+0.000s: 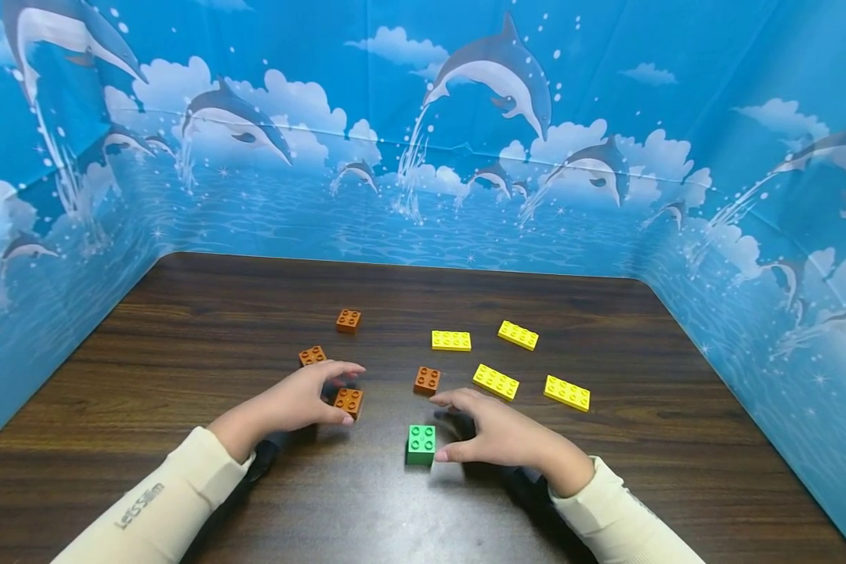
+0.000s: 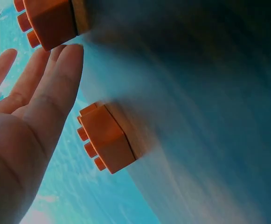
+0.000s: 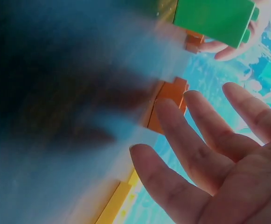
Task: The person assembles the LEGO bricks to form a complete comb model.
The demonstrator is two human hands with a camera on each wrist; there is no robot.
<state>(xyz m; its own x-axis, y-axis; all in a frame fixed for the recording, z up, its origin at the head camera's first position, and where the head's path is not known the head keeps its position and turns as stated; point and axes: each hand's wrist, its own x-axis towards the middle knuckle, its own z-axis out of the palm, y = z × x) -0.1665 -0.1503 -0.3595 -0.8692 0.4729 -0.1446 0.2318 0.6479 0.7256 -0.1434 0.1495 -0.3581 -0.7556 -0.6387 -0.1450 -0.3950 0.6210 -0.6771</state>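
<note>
My left hand [image 1: 299, 403] reaches in from the left, fingers extended and spread from the thumb. An orange-brown 2x2 toy brick [image 1: 348, 401] lies between its thumb and fingers, and a second orange-brown brick [image 1: 312, 356] is just behind the knuckles. In the left wrist view the fingers look straight beside two orange bricks [image 2: 108, 140]. My right hand [image 1: 504, 431] hovers with relaxed, parted fingers. Its thumb tip is close to a green brick [image 1: 421, 445]; whether they touch I cannot tell. Its fingertips are near another orange-brown brick [image 1: 427, 380].
Farther back on the dark wooden table [image 1: 240, 305] sits one more orange-brown brick [image 1: 348, 320]. Several flat yellow bricks, among them one at the front right [image 1: 567, 392], lie on the right side. A blue dolphin-print curtain [image 1: 423, 204] encloses the back and both sides.
</note>
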